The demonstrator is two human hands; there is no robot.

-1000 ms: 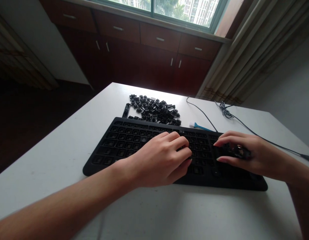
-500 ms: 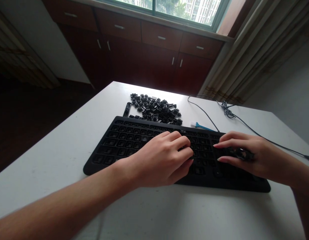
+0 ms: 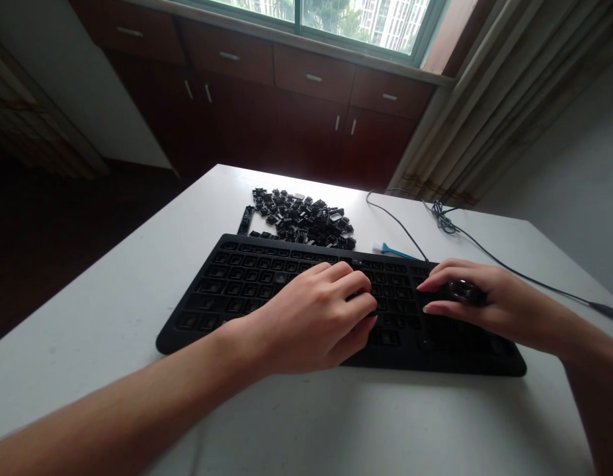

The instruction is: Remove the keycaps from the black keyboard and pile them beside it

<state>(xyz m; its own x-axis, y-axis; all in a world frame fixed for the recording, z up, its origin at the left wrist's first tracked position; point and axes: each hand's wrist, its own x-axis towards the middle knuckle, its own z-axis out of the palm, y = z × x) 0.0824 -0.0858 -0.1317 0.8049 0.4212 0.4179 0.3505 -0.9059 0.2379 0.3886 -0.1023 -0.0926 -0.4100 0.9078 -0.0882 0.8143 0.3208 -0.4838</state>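
A black keyboard [image 3: 286, 357] lies across the white table, most of its keycaps off and its square sockets bare. My left hand [image 3: 321, 314] rests over the keyboard's middle with curled fingers. Its fingertips are partly hidden, so what they pinch, if anything, does not show. At the keyboard's right end, my right hand [image 3: 485, 301] is closed round a dark glossy object [image 3: 465, 291]; its kind is unclear. The right thumb and index tip point left, a small gap between them. Behind the keyboard lies a pile of loose black keycaps [image 3: 311, 218].
A long black key [image 3: 245, 220] lies left of the pile. A blue-handled brush [image 3: 398, 251] lies behind the keyboard. A black cable [image 3: 509, 266] loops across the table's right side. Beyond stand dark red cabinets [image 3: 306, 125] below a window.
The whole view has shifted slightly, so everything sits a little farther left. Both hands keep nearly the same pose over the keyboard.
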